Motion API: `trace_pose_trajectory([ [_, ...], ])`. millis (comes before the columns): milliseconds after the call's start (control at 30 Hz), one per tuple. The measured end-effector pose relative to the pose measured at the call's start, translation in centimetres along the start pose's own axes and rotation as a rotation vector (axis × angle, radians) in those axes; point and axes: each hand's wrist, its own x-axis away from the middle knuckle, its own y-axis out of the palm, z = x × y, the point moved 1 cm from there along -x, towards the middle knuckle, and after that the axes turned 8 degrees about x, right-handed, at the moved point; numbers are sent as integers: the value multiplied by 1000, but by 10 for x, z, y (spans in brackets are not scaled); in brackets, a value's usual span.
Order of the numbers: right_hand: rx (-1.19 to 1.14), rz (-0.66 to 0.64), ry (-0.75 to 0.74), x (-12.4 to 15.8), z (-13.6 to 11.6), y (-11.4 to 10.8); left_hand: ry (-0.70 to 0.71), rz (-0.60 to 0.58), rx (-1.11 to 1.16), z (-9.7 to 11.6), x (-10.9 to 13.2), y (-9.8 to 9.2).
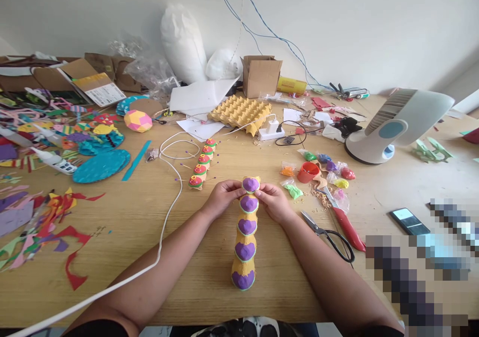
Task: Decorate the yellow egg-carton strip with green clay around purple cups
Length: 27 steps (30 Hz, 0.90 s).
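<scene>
A yellow egg-carton strip (245,239) with several bumps, each bearing a purple clay patch edged in light green, runs from the middle of the table toward me. At its far end, my left hand (226,195) pinches the left side of the last bump. My right hand (272,199) pinches the same bump from the right. Beyond my left hand lies a second strip (202,165), decorated in red and green, with pins sticking out at its sides.
Scissors (329,235), a red-handled knife (346,225), an orange-red cup (309,172) and bagged clay (293,190) lie to the right. A white cable (164,227) crosses my left forearm. Behind are an egg tray (241,111) and a fan (398,122). Paper scraps (41,232) cover the left.
</scene>
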Motion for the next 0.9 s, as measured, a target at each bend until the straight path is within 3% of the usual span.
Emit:
trace_pose_trajectory([
  [333,173,43,-99,-1,0,0,11,7,-59,5,1,3],
  [600,206,42,-86,0,-2,0,2,22,-62,4,1,3],
  [800,129,-51,-51,0,-2,-4,12,37,-40,2,0,0],
  [900,173,-39,-61,1,-5,-3,14,27,-39,2,0,-2],
])
